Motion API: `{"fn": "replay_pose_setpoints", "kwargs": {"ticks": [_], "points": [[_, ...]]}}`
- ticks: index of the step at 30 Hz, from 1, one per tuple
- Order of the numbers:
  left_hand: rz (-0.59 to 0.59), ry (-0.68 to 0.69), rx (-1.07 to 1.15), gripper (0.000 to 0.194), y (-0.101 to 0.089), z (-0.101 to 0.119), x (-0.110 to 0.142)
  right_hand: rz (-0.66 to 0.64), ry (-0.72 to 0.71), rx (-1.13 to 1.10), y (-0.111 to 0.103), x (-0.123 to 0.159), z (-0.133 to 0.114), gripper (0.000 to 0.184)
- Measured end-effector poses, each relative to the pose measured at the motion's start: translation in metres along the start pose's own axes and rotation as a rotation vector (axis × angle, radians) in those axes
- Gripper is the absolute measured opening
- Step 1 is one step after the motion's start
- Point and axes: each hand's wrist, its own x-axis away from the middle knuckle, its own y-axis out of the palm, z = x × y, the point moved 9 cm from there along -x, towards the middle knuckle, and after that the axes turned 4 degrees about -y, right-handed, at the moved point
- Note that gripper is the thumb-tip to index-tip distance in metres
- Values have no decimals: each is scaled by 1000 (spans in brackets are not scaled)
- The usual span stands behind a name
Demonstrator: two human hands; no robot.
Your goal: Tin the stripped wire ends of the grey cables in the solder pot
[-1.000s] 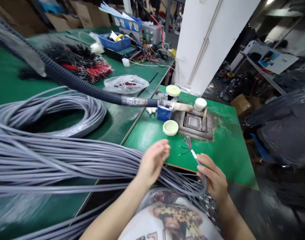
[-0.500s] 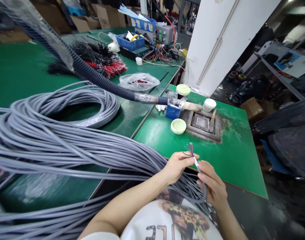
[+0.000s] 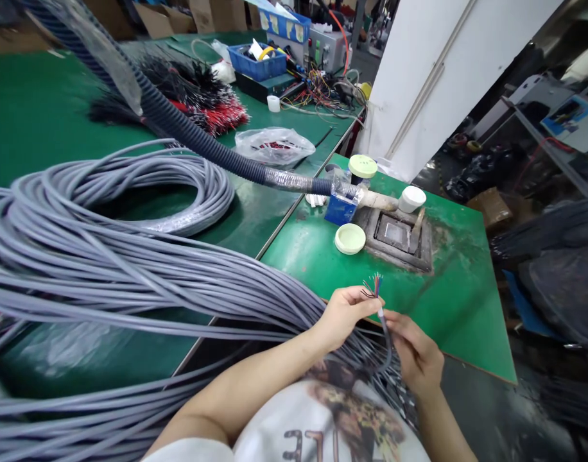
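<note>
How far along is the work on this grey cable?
Done: the end of the grey cable looks stripped, its coloured wires fanned out. In hand: the left hand holds that end up while the right hand grips the cable just below. Left: probably the big bundle of grey cables on the green bench, though I can't tell how many ends are stripped.

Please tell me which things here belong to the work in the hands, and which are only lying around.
In use: left hand; right hand; grey cable with stripped coloured wires; grey cable bundle.
Lying around: pale green lid; plastic bag; blue bin.
</note>
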Motion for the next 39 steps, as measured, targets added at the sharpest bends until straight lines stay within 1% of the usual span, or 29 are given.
{"fn": "replay_pose_setpoints", "kwargs": {"ticks": [4, 9, 14, 21, 28, 33, 39], "points": [[9, -4, 20, 28, -1, -1, -2, 6, 36, -16, 2, -3, 2, 41], [2, -59, 34, 30, -3, -7, -4, -14, 27, -106, 8, -7, 3, 41], [6, -84, 55, 31, -7, -9, -5, -52, 19, -108, 13, -11, 2, 42], [-49, -95, 114, 30, -7, -10, -5, -76, 23, -89, 18, -14, 1, 38], [-55, -88, 109, 30, -9, -12, -7, -88, 27, -107, 20, -14, 1, 42], [-98, -86, 136, 28, -7, -13, -8, -97, 26, -110, 21, -14, 0, 42], [-150, -105, 160, 30, -3, -14, -8, -111, 4, -114, 21, -17, -4, 43]]}}
